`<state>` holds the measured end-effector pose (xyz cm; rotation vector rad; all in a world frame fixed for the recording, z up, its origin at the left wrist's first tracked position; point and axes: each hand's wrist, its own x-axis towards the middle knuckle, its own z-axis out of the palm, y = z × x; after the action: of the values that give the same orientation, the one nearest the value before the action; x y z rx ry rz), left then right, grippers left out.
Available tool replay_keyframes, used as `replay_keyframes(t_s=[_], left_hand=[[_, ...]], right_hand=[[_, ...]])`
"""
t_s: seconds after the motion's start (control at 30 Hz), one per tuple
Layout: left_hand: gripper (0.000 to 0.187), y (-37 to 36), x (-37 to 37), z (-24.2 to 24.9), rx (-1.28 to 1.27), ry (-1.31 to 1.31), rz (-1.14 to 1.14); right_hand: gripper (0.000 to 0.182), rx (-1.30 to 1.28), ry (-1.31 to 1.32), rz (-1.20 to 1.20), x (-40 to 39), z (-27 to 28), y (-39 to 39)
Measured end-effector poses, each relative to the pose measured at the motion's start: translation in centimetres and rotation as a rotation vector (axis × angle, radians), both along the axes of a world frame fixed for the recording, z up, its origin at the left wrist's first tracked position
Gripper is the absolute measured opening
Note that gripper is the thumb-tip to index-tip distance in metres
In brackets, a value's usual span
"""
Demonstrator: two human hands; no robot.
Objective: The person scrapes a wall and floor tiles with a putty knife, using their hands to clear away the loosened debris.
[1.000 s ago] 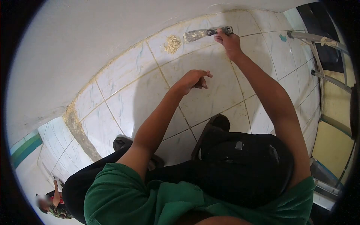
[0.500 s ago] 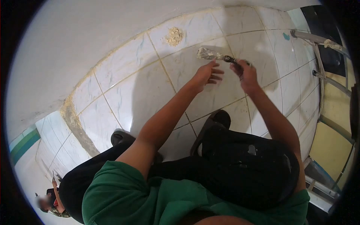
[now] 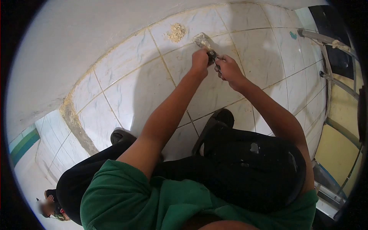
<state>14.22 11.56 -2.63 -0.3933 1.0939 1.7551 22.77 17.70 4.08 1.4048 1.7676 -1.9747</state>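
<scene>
A putty knife (image 3: 201, 39) with a blade smeared in pale residue is held above the tiled floor, its blade pointing up and to the left in the head view. My right hand (image 3: 230, 71) is closed around the rear of its dark handle. Further up, near the base of the blade, my left hand (image 3: 200, 61) is also closed on the handle; its fingertips are largely hidden. Just left of the blade lies a small heap of yellowish crumbs (image 3: 176, 33) on the tiles.
White tiles (image 3: 153, 103) with yellow-stained joints meet a pale wall (image 3: 84, 34). A ladder-like metal frame (image 3: 322, 37) stands at the right. My sandalled feet are below my hands. Another person (image 3: 51, 205) is at the far lower left.
My left hand went from open fingers beside the putty knife to closed on its handle. The knife moved left and turned, its blade now pointing more upward. My right hand shifted left with it.
</scene>
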Motion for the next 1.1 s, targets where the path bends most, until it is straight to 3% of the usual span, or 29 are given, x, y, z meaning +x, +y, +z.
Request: replay_keyframes(t_s=[0.23,0.53,0.73,0.9,1.1], left_hand=[[0.020,-0.5,0.1,0.5,-0.021,0.078,-0.024],[0.018,-0.3,-0.8,-1.3,-0.063,0.086,0.033],[0.018,-0.2,-1.3,1.2,-0.058,0.067,0.086],[0.016,-0.7,-0.3,-1.1,-0.074,0.111,0.031],[0.019,1.2,-3.0,-1.4,-0.188,0.107,0.121]], right_hand=[[0.021,-0.031,0.017,-0.045,0.4,1.9,-0.7],[0.018,-0.107,0.022,-0.050,-0.8,0.4,-0.6],[0.013,-0.240,0.097,-0.105,-1.4,2.0,0.1],[0.012,-0.244,0.035,-0.076,-0.7,1.4,-0.1],[0.012,-0.262,0.075,-0.127,-2.8,0.5,0.4]])
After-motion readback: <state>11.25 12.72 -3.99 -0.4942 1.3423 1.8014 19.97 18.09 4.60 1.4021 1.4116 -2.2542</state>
